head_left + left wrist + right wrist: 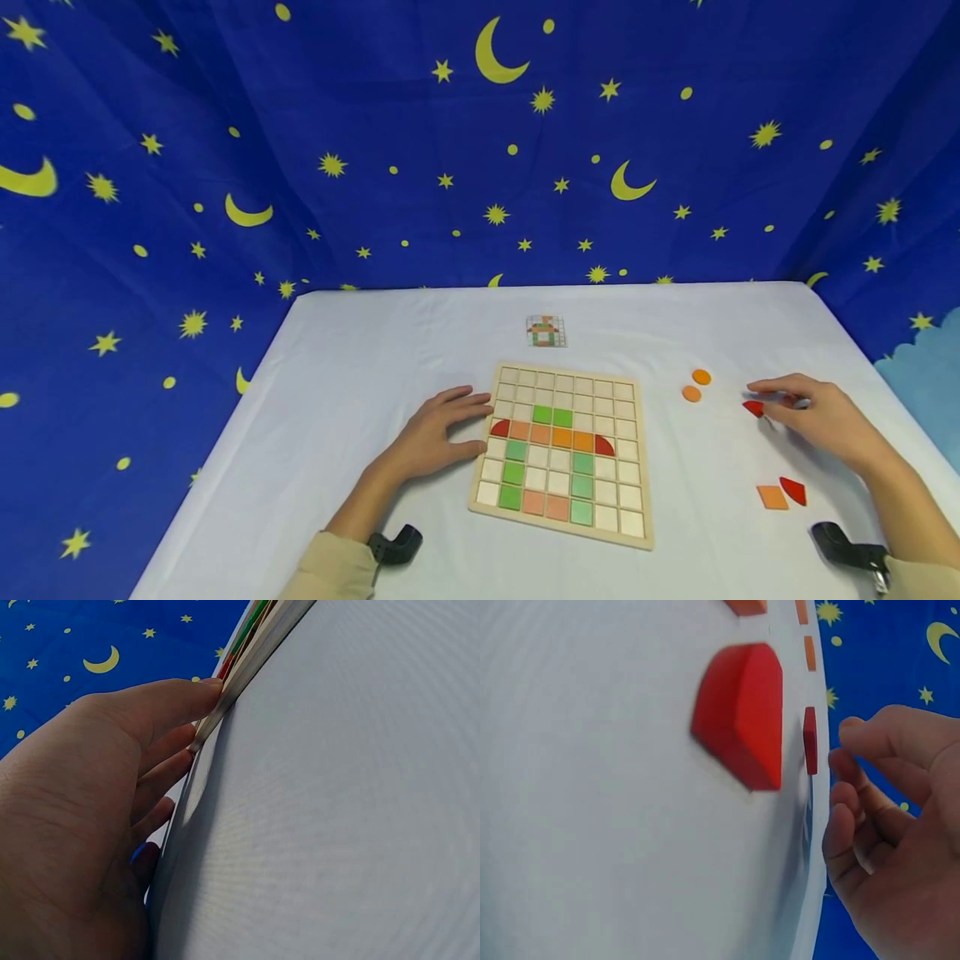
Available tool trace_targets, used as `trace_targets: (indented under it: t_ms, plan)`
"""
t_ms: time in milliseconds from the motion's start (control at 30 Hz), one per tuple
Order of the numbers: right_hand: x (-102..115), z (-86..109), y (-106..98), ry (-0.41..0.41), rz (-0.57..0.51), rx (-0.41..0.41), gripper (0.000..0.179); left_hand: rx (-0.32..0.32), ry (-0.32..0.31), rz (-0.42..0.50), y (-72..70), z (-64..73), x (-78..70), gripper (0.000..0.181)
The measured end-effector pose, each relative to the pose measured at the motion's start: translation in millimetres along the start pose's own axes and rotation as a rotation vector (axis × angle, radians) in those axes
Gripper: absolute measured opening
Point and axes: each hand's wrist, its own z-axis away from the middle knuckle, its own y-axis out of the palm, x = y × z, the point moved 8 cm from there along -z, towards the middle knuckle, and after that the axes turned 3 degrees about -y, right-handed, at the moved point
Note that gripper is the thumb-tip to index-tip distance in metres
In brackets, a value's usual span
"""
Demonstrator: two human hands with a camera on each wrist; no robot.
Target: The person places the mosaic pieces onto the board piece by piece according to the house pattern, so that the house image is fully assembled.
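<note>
A wooden grid board [626, 521] lies on the white table, with green, orange, salmon and red tiles set in some of its squares. My left hand [438, 433] rests at the board's left edge, fingers extended and thumb tip right at the frame. Over on the right, my right hand [828, 417] hovers by a red quarter-round tile [752, 408], thumb and fingers bent loosely. In the right wrist view that red tile [810, 741] stands a little apart from the fingertips of the right hand [900, 802]. Another red quarter-round tile [742, 712] lies nearer the wrist.
Two orange round tiles [696, 385] lie between the board and my right hand. Nearer me on that side are an orange square tile [772, 497] and a red quarter-round tile [793, 491]. A small pattern card [546, 331] lies behind the board. Starry blue cloth [420, 125] encloses the table.
</note>
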Motion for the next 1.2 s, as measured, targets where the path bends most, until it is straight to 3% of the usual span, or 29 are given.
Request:
trace_targets:
  t_ms: [433, 1200]
  plan:
    - [-2, -0.8, 11, -0.053, 0.068, 0.079, 0.036, 0.001, -0.012, 0.007, 0.2, 0.8, 0.3, 0.054]
    - [7, 1.9, 14, -0.056, 0.091, 0.067, 0.038, 0.013, -0.012, 0.008, 0.1, -0.5, -1.8, 0.055]
